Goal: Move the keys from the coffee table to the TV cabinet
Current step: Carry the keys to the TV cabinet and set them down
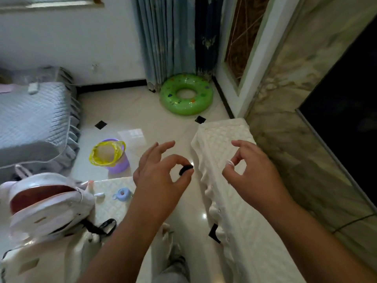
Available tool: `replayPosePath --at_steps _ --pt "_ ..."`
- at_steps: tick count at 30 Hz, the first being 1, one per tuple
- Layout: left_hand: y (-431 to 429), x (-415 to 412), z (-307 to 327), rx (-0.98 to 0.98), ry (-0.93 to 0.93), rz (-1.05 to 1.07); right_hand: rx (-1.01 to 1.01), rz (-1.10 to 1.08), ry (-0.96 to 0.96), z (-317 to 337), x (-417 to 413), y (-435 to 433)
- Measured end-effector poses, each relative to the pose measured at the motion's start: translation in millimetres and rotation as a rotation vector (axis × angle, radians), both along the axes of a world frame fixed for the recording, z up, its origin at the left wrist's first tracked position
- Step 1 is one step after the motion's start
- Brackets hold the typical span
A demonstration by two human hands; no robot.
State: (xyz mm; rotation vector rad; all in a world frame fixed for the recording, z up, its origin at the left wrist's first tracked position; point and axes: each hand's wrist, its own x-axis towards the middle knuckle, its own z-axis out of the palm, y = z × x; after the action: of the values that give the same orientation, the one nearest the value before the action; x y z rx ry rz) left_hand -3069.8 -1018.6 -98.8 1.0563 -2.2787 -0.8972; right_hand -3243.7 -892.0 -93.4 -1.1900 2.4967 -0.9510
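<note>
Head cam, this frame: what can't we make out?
- Dark object pinched by left hand: fingers cover most of it; keys unconfirmed.
- Small white thing at right hand fingertips: too small to identify.
- White bag: motion-blurred, contents unclear.
- Dark panel at right: cut by the frame edge.

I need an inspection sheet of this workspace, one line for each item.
Surface: TV cabinet under a white quilted cover, top bare where visible.
Job's things: small black object, perhaps the key fob; keys not clearly visible.
Clutter: white bag and blue toy on the coffee table.
Grips: left hand pinches the black object; right hand pinches something small and white.
Cables: nothing seen.
Surroundings: green swim ring, purple bin, curtain.
</note>
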Motion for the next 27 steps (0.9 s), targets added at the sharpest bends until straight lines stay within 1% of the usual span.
replayPosePath --at_steps 5,13,21,27 --pt "-75.9 -44.3 7.0 -0.066 -0.095 -0.073 -0.019 -0.105 -0.03 -0.3 -30.3 -55.7" --pt "-149.6 -119.5 7.4 -0.061 -0.119 -0.169 -0.023 -0.225 -0.055 -12.9 -94.0 -110.5" --pt "-207.4 -215.3 3.6 -0.056 -0.216 -0.185 -0.022 -0.226 -0.102 -30.6 -189.7 -182.6" --pt "-242.0 -277.6 9.5 -0.127 -0.195 -0.208 -0.068 -0.228 -0.111 -28.0 -248.8 -225.1"
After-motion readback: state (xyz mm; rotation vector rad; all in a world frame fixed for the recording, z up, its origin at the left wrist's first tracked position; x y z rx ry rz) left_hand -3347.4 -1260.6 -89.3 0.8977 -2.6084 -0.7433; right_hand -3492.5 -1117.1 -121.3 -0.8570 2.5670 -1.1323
